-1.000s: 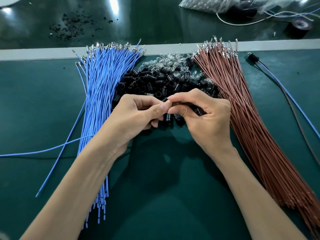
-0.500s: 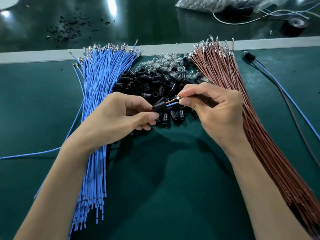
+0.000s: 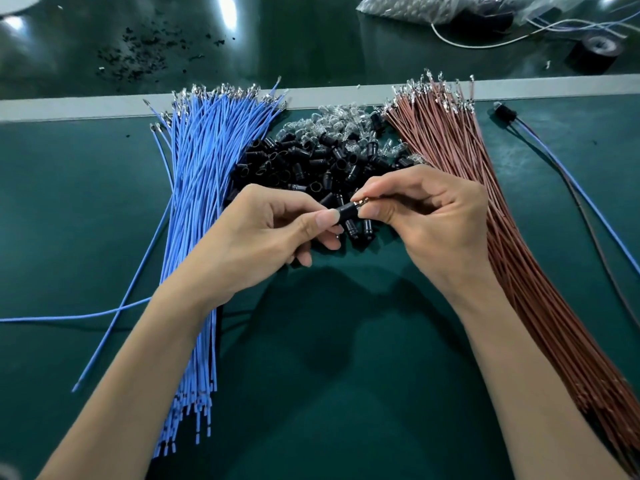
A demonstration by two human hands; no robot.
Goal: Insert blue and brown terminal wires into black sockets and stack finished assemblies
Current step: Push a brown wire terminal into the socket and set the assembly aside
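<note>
Both hands meet over the middle of the green tabletop (image 3: pixel 346 393), just above the near edge of the parts pile. The left hand (image 3: pixel 263 233) pinches a short, glossy black socket (image 3: pixel 346 212) between thumb and forefinger, its open end turned to the right. The right hand (image 3: pixel 433 220) pinches a small shiny metal terminal (image 3: pixel 362 203) right at that mouth; the wire behind it is hidden by the fingers. Beneath them lies the heap of loose sockets (image 3: pixel 304 161), with clear glass bulbs (image 3: pixel 343 116) mixed in at the far side. The blue wires (image 3: pixel 204 188) fan out in a thick bundle on the left, the brown wires (image 3: pixel 485 209) on the right, silver tips pointing away. One finished assembly (image 3: pixel 506 115) lies far right, well apart.
</note>
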